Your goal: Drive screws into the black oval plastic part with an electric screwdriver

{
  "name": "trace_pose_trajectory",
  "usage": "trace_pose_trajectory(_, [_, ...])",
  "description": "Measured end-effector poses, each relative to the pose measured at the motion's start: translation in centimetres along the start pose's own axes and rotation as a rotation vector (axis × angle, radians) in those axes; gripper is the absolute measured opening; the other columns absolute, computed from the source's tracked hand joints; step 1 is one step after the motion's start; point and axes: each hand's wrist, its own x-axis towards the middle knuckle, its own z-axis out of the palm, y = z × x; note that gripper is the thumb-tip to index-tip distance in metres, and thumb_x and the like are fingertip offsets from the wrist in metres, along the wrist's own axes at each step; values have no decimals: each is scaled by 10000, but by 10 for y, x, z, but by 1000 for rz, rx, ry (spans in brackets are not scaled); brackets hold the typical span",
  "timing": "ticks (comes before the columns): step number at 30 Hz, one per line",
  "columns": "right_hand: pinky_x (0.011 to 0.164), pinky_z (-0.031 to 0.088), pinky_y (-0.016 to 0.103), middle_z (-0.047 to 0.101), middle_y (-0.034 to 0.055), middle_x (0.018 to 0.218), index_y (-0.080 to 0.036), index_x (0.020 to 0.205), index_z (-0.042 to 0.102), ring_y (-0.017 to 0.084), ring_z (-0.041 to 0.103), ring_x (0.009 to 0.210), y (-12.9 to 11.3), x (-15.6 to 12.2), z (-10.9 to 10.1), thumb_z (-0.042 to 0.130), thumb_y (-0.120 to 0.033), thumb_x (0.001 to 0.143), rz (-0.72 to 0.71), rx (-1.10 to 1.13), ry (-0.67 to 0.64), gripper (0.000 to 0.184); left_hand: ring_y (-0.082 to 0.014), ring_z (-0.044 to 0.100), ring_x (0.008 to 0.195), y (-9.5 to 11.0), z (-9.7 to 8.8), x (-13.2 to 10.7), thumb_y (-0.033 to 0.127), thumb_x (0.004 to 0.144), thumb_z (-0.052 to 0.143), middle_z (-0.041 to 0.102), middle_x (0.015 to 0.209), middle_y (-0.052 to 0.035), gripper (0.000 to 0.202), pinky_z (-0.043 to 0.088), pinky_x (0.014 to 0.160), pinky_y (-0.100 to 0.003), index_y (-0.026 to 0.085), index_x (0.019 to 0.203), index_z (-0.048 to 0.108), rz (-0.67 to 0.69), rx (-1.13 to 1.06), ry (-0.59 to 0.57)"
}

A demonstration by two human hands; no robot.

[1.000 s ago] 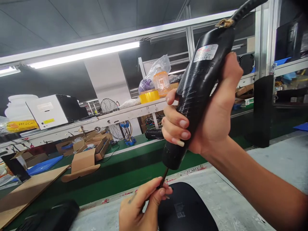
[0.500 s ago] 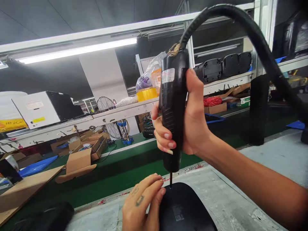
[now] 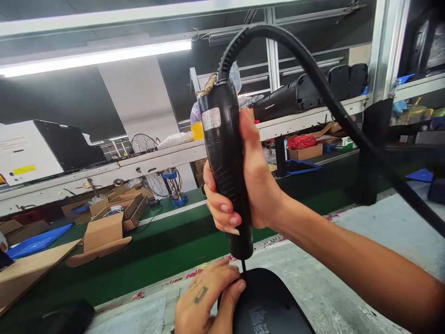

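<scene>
Upright in the right hand (image 3: 253, 185) stands a black electric screwdriver (image 3: 225, 167), the fingers wrapped tight round its body and the thumb laid along its side; a thick black cable (image 3: 313, 74) loops out of its top and runs off to the right; a small white label (image 3: 211, 118) sits near the upper end. Its thin bit (image 3: 244, 266) points straight down and meets the near edge of a black rounded casing (image 3: 267, 301) lying on the grey table (image 3: 365, 260). Just beside the bit, the left hand (image 3: 205, 301) rests against the casing's left edge, its fingertips (image 3: 239, 285) drawn together close round the bit's tip; whether they pinch a screw there I cannot tell, since the spot is too small and dark. Beyond the table runs a green conveyor belt (image 3: 167, 250); on its far side lie open cardboard boxes (image 3: 107, 222) and a blue tray (image 3: 38, 241); a small fan (image 3: 153, 162) stands behind them under a white shelf rail (image 3: 146, 162). Farther right, on the shelf, rest more black casings (image 3: 299, 97); a strip light (image 3: 97, 58) glows overhead.
</scene>
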Motion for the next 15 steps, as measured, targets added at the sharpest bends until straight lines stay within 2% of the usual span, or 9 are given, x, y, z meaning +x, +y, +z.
trace_pose_trajectory(2, [320,292,175,351,-31,456,-158,680,342,75,320,320,1,0,3,260,-1110,619,31,-21,21,957,-72,742,998,-1,-1,2,201,897,698,791,1014,88,104,528,956,-87,268,975,712,15,10,10])
trace_pose_trajectory(6, [307,313,206,375,-11,449,-155,660,350,103,348,313,6,3,8,163,-1097,652,32,-97,144,960,-67,727,969,2,-1,0,225,929,660,786,944,72,67,552,898,-91,255,933,720,-69,-23,-21])
trace_pose_trajectory(9, [278,304,219,373,-11,442,-163,678,355,109,326,287,6,6,11,236,-1125,585,-26,-131,231,973,-78,720,1003,5,-2,-2,206,955,608,788,997,44,136,548,901,-101,246,964,738,-111,-29,-48])
trace_pose_trajectory(12, [289,304,200,357,-27,457,-166,739,380,88,310,298,-4,5,16,336,-1114,576,-97,-94,219,963,-99,721,1002,8,-1,-2,226,958,600,785,1029,23,155,552,887,-121,249,966,752,-156,-61,-61])
trace_pose_trajectory(15, [290,313,222,353,-20,443,-166,751,383,108,326,302,-14,1,22,242,-1081,670,-131,-60,158,930,-91,707,883,12,1,-2,316,936,648,756,969,34,137,549,834,-140,282,892,773,-303,-136,4])
